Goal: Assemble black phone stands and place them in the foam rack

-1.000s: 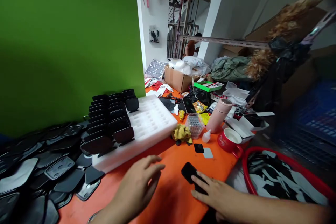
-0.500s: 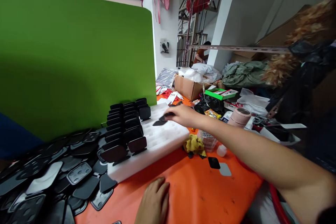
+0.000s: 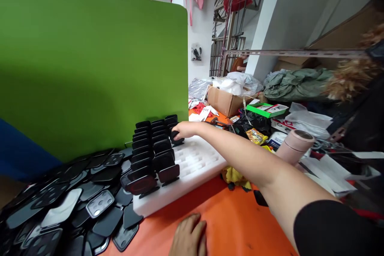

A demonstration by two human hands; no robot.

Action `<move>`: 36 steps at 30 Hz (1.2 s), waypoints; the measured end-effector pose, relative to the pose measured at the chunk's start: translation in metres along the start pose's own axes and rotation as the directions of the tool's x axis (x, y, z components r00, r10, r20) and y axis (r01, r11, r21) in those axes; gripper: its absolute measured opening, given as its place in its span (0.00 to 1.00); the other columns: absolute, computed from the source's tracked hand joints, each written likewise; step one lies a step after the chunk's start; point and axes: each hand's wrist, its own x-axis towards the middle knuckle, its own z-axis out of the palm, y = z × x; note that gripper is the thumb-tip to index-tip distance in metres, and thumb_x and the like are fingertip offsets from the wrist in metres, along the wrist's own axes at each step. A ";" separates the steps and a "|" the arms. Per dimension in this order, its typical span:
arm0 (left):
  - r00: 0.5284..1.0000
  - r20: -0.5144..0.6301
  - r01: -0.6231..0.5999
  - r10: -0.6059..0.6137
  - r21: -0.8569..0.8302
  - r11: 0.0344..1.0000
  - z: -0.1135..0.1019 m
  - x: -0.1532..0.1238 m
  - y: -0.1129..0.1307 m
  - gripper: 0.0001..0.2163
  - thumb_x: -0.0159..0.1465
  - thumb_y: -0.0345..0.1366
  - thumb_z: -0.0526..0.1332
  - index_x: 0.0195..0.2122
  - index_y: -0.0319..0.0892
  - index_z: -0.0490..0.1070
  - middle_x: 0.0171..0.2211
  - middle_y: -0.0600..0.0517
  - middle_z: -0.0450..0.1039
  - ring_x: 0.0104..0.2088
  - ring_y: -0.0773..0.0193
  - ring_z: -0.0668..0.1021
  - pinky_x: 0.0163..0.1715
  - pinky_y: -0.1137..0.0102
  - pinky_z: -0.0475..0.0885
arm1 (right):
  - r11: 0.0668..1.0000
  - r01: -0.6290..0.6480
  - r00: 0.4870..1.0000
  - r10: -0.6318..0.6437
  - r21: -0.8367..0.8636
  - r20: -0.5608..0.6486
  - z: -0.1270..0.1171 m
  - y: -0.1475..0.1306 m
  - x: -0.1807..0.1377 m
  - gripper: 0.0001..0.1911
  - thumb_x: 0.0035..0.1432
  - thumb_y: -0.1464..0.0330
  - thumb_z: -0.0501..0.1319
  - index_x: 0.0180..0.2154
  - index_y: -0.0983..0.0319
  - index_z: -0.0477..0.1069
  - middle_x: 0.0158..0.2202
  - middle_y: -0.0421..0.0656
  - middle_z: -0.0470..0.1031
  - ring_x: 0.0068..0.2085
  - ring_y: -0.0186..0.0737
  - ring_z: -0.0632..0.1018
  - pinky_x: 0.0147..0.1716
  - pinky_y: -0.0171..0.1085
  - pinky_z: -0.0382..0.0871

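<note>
My right hand [image 3: 183, 130] reaches across to the far part of a white foam block [image 3: 159, 202]. Its fingers are closed on a black plate [image 3: 175, 135] at the end of a row; the hand partly hides this piece. Several upright black plates [image 3: 163, 160] stand in rows along the block's left half, with thin flat feet under the front ones. Bare slots [image 3: 198, 156] show in the foam's right half. On the orange tabletop [image 3: 234, 224] in front of the block lies my left hand [image 3: 190, 236], fingers loosely extended and holding nothing.
Loose black and grey plates [image 3: 103, 220] pile up at left. A green panel [image 3: 96, 68] rises behind. To the right are a yellow cloth [image 3: 235, 177], a pink flask [image 3: 295, 146], a cardboard box [image 3: 223, 101] and a green tray [image 3: 266, 109]. A person [image 3: 238, 64] is far back.
My right hand has moved left and away from me, from above the bare foam to the standing plates. The view has swung slightly left. My left hand still rests on the tabletop.
</note>
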 end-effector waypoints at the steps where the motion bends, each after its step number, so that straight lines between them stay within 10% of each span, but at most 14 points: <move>1: 1.000 0.007 -0.003 0.003 -0.009 1.000 -0.002 0.000 0.001 0.11 0.59 0.35 0.56 0.43 0.45 0.70 0.42 0.47 0.73 0.42 0.59 0.75 0.40 0.67 0.73 | 1.000 -0.015 1.000 0.015 0.005 -0.008 0.004 0.000 0.000 0.07 0.48 0.67 0.62 0.33 0.61 0.73 0.31 0.39 0.76 0.29 0.34 0.73 0.24 0.28 0.59; 9: 0.966 0.160 0.231 -0.201 -0.197 0.953 -0.025 0.006 0.020 0.12 0.62 0.30 0.51 0.44 0.46 0.69 0.46 0.49 0.69 0.47 0.58 0.70 0.47 0.61 0.66 | 0.981 -0.189 0.887 0.189 0.042 -0.422 0.037 -0.033 -0.063 0.19 0.60 0.68 0.49 0.53 0.63 0.59 0.51 0.51 0.66 0.50 0.44 0.67 0.48 0.42 0.59; 13: 0.957 0.116 0.284 -0.265 -0.208 0.936 -0.035 -0.005 0.027 0.12 0.61 0.29 0.50 0.41 0.44 0.71 0.44 0.47 0.69 0.45 0.58 0.71 0.45 0.63 0.67 | 0.959 -0.176 0.513 0.283 0.223 -0.811 0.109 -0.069 -0.132 0.18 0.59 0.69 0.49 0.51 0.64 0.59 0.48 0.52 0.66 0.50 0.45 0.66 0.50 0.45 0.58; 15: 0.956 0.103 0.292 -0.276 -0.203 0.935 -0.046 -0.028 0.032 0.12 0.60 0.29 0.51 0.42 0.44 0.70 0.46 0.46 0.68 0.46 0.58 0.71 0.46 0.63 0.67 | 0.955 -0.116 0.560 0.289 0.272 -0.777 0.157 -0.091 -0.166 0.17 0.57 0.69 0.51 0.49 0.63 0.61 0.45 0.50 0.67 0.48 0.44 0.67 0.50 0.45 0.60; 18: 0.963 0.119 0.260 -0.242 -0.171 0.950 -0.068 -0.086 0.038 0.15 0.58 0.29 0.53 0.46 0.49 0.68 0.50 0.48 0.65 0.49 0.57 0.69 0.47 0.63 0.66 | 0.902 -0.069 0.775 0.317 0.426 -0.547 0.219 -0.130 -0.204 0.16 0.57 0.71 0.51 0.48 0.62 0.64 0.44 0.48 0.69 0.46 0.42 0.69 0.47 0.41 0.63; 21: 0.897 0.029 0.443 -0.442 -0.035 0.896 -0.090 -0.143 0.040 0.14 0.60 0.35 0.54 0.47 0.49 0.67 0.53 0.47 0.63 0.50 0.54 0.67 0.48 0.59 0.64 | 0.777 -0.121 0.878 0.374 0.617 -0.299 0.250 -0.170 -0.215 0.13 0.56 0.70 0.52 0.43 0.62 0.68 0.41 0.46 0.71 0.41 0.39 0.72 0.43 0.38 0.66; 27: 0.644 0.051 0.764 -0.763 0.003 0.645 -0.105 -0.162 0.039 0.27 0.56 0.42 0.57 0.56 0.40 0.57 0.51 0.43 0.63 0.51 0.48 0.65 0.50 0.56 0.58 | 0.417 -0.206 0.906 0.423 0.885 0.012 0.256 -0.216 -0.164 0.14 0.54 0.68 0.55 0.43 0.62 0.69 0.44 0.47 0.70 0.43 0.40 0.72 0.42 0.39 0.66; 31: 0.457 0.163 0.821 -0.874 -0.454 0.345 -0.105 -0.141 0.038 0.35 0.51 0.40 0.61 0.59 0.38 0.51 0.45 0.42 0.67 0.47 0.47 0.69 0.46 0.57 0.62 | 0.267 -0.271 0.903 0.403 0.925 0.148 0.260 -0.224 -0.132 0.19 0.58 0.67 0.50 0.51 0.65 0.60 0.37 0.47 0.71 0.28 0.34 0.74 0.24 0.34 0.68; 36: 0.437 0.460 0.639 -0.773 -0.764 -0.093 -0.107 -0.129 0.051 0.25 0.51 0.42 0.62 0.49 0.39 0.64 0.38 0.46 0.74 0.36 0.56 0.76 0.33 0.67 0.69 | 0.207 -0.248 0.920 0.356 0.947 0.163 0.261 -0.227 -0.145 0.14 0.59 0.65 0.50 0.43 0.65 0.67 0.29 0.42 0.71 0.23 0.32 0.71 0.22 0.32 0.66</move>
